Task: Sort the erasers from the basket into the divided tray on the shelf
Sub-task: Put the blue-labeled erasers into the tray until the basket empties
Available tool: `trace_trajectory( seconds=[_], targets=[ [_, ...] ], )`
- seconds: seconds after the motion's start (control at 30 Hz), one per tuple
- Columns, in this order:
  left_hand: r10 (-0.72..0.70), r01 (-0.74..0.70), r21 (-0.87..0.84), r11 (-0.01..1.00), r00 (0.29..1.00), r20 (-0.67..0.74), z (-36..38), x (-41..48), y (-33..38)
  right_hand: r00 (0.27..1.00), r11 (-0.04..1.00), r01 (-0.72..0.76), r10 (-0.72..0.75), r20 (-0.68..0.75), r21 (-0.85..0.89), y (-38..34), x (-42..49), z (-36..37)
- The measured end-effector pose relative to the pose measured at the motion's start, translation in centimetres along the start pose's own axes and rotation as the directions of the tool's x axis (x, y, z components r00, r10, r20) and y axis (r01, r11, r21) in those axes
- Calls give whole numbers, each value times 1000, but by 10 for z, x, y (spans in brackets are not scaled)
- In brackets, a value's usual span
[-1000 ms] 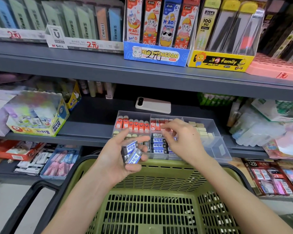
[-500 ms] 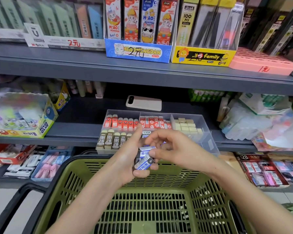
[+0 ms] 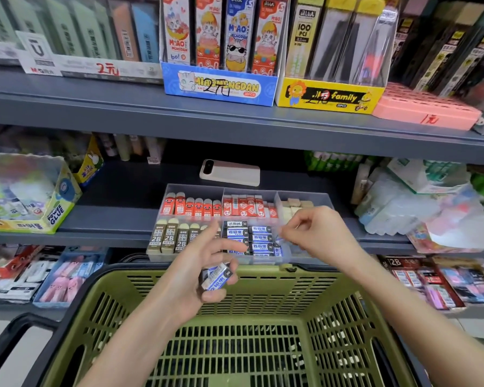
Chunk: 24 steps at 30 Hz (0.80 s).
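Note:
A clear divided tray [image 3: 330,197] stands on the middle shelf. It holds red erasers [image 3: 190,206], red-and-white erasers [image 3: 243,205], beige erasers [image 3: 294,205], brown 2B erasers [image 3: 168,238] and blue-and-white erasers [image 3: 260,238] in separate compartments. My left hand [image 3: 190,277] holds two or three blue-and-white erasers [image 3: 217,277] over the far rim of the green basket [image 3: 344,311]. My right hand [image 3: 319,233] hovers over the tray's front right part with curled fingers, its fingertips beside the blue-and-white row. Whether they pinch an eraser is unclear.
A white phone-like device [image 3: 229,173] lies behind the tray. A glue box [image 3: 31,191] stands at the left and plastic packs [image 3: 403,208] at the right. The upper shelf [image 3: 123,113] overhangs with display boxes. More stationery fills the lower shelf.
My right hand came back to my left hand and took hold at the erasers there, then moved right again to the tray. My left hand stayed over the basket rim.

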<state>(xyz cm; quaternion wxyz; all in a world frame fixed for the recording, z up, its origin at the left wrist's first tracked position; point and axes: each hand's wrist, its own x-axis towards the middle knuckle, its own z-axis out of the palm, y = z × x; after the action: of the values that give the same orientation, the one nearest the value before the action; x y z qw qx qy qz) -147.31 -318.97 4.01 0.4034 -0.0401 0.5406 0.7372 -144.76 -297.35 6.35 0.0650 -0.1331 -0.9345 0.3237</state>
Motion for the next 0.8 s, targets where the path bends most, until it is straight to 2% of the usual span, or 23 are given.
trace_trajectory(
  seconds=[0.17, 0.3, 0.4, 0.47, 0.57, 0.7, 0.8],
  targets=[
    [5, -6, -56, 998, 1000, -16, -5, -1, -1, 998, 999, 13, -16, -54, -49, -1, -8, 22],
    [19, -21, -87, 996, 1000, -24, -9, -1, 0, 991, 991, 111, -117, -69, -79, 4, -16, 29],
    [17, -20, -97, 995, 999, -32, -10, -3, 0, 974, 950, 194, -216, -68, -247, 10, -20, 29],
    [18, -21, -98, 995, 999, -29, -11, -3, 0, 974, 918, 176, -216, -74, -356, 12, -18, 27],
    [24, -26, -90, 996, 999, -22, -13, -4, 1, 981, 861, 162, -191, -13, -483, 14, -14, 24],
    [26, -28, -95, 995, 999, -26, -14, -5, 1, 975, 872, 217, -212, 61, -438, 10, 3, 13],
    [27, -29, -88, 996, 999, -29, -13, -5, 2, 957, 777, 281, -179, 229, -564, 4, 18, 5]
  ],
)
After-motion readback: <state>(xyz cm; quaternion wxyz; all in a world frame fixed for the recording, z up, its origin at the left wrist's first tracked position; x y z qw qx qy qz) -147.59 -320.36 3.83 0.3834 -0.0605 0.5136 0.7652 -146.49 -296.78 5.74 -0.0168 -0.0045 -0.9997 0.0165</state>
